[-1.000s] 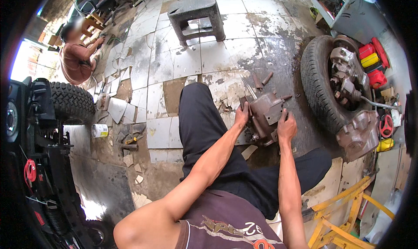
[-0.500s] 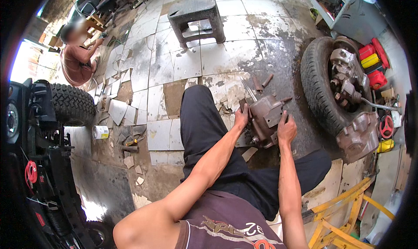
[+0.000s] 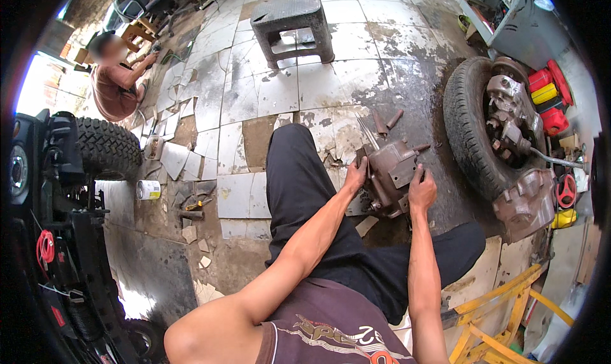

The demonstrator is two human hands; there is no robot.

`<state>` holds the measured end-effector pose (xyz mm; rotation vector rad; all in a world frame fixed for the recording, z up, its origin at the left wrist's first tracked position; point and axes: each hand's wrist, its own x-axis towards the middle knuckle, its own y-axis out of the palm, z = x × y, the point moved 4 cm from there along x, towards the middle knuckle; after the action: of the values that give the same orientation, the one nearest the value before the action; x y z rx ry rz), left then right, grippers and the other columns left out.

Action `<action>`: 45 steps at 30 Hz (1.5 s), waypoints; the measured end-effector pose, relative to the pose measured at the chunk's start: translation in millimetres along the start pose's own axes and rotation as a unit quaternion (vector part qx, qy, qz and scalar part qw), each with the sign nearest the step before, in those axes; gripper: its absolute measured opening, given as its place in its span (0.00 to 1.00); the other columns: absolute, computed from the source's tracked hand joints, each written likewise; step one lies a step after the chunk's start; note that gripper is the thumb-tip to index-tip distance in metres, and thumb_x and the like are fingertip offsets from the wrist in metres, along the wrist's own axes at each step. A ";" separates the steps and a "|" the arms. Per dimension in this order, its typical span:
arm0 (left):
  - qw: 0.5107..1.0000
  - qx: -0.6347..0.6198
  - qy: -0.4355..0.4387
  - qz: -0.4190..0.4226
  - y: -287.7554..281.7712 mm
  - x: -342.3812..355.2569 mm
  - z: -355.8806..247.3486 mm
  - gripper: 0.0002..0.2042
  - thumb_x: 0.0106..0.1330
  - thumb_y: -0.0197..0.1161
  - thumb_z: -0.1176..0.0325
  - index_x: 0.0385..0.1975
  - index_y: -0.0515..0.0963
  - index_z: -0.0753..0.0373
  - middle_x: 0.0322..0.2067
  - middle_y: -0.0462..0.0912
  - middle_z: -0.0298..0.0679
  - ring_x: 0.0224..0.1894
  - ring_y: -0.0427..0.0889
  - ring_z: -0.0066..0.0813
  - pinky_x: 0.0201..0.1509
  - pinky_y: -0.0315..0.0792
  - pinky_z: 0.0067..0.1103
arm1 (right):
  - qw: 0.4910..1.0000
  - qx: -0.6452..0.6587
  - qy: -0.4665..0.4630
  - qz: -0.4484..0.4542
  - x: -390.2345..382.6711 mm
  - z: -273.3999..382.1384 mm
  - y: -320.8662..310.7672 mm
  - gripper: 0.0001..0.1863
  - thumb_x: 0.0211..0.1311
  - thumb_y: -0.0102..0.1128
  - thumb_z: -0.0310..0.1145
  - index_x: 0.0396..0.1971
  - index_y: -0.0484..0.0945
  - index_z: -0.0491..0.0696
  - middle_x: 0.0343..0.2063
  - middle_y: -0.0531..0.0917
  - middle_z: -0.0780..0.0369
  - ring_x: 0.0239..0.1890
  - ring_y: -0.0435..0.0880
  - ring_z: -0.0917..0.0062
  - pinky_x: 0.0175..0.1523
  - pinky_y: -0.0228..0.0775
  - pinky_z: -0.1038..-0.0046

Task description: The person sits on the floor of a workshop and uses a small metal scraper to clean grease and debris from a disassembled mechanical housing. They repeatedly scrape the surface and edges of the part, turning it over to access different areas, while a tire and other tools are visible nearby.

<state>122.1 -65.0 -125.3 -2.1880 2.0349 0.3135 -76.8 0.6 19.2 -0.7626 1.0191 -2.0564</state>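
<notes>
A brown-grey cast metal housing (image 3: 386, 161) stands on the floor between my legs, with a flat plate-like face on its right side. My left hand (image 3: 357, 175) is closed on its left edge, by a dark block-like part. On the opposite side my right hand (image 3: 422, 189) is closed at the right edge, thumb and fingers curled; the fingertips are partly hidden. Just beyond the housing lie two rusty cylindrical pieces (image 3: 387, 122) and several thin metal rods (image 3: 367, 133).
To the right lies a tyre (image 3: 470, 125) with metal parts inside it, and another cast housing (image 3: 525, 203) beside it. A black stool (image 3: 291, 13) stands ahead. A yellow frame (image 3: 503, 307) is at lower right, a vehicle's wheel (image 3: 108, 146) at left. A person (image 3: 114, 87) squats at far left.
The whole view has shifted slightly. My right hand's fingers look more curled at the housing's edge; the left hand keeps its place on the housing.
</notes>
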 end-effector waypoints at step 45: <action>0.989 0.063 -0.135 -0.020 -7.5 -1.3 -16.3 0.25 0.71 0.57 0.48 0.43 0.81 0.70 0.34 0.85 0.40 0.36 0.80 0.27 0.44 0.74 0.26 | 1.000 0.002 -0.005 -0.001 -1.2 -2.0 -1.5 0.24 0.72 0.48 0.49 0.35 0.80 0.40 0.34 0.83 0.47 0.39 0.82 0.49 0.43 0.71 0.52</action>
<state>130.4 -67.0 -109.6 -1.9872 1.8120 0.4382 -78.0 3.0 19.3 -0.7717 1.0079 -2.0544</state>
